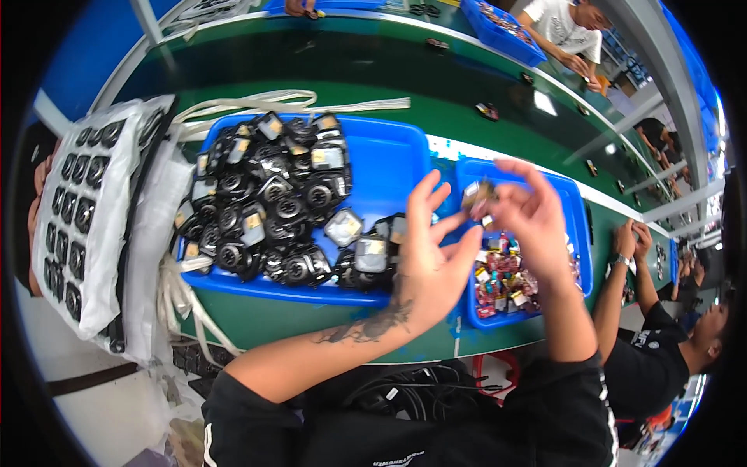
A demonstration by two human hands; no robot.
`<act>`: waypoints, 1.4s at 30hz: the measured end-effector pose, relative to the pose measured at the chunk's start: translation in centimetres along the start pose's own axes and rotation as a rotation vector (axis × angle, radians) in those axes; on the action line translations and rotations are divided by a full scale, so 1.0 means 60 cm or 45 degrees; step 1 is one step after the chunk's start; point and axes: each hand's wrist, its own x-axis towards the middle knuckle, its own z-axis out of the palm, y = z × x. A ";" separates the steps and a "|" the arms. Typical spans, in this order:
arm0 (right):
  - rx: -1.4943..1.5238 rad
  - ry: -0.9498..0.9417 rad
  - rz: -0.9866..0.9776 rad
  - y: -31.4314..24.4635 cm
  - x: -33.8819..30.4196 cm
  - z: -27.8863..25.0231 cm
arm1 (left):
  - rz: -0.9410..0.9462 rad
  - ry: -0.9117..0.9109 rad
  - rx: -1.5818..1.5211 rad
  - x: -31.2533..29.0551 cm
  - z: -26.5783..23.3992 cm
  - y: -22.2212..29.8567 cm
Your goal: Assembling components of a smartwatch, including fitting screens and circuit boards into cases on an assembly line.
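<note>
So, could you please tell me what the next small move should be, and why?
Perhaps close the left hand gently on the part to steady it: the right hand seems to hold it by the fingertips, while the left is open close by, apparently holding nothing.

White straps (373, 105) lie on the green bench (261, 317), black cables (416, 395) below its edge.

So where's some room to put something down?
In the left tray, the far right corner, beside the black parts; also the green belt just beyond the straps. Crowded: that tray's left and near sides, and the right tray where small parts lie heaped.
</note>
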 end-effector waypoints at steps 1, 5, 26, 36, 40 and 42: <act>-0.071 -0.029 0.019 -0.005 0.036 -0.012 | 0.148 -0.003 0.243 -0.003 0.002 -0.008; -0.062 -0.008 0.200 0.027 0.239 -0.045 | 1.010 -0.368 0.782 -0.023 -0.006 -0.015; -1.216 -0.629 -0.445 0.042 0.105 0.204 | 1.830 -0.907 0.865 -0.038 -0.009 -0.018; -0.651 -0.269 -0.593 -0.085 0.048 0.001 | 0.564 -0.163 0.862 0.041 -0.027 0.042; -0.256 -0.211 -0.202 -0.079 0.037 -0.046 | -0.234 -0.318 0.121 0.030 -0.035 0.030; -0.964 0.079 -0.561 -0.035 0.044 -0.130 | -0.250 -0.274 0.117 0.034 -0.025 0.022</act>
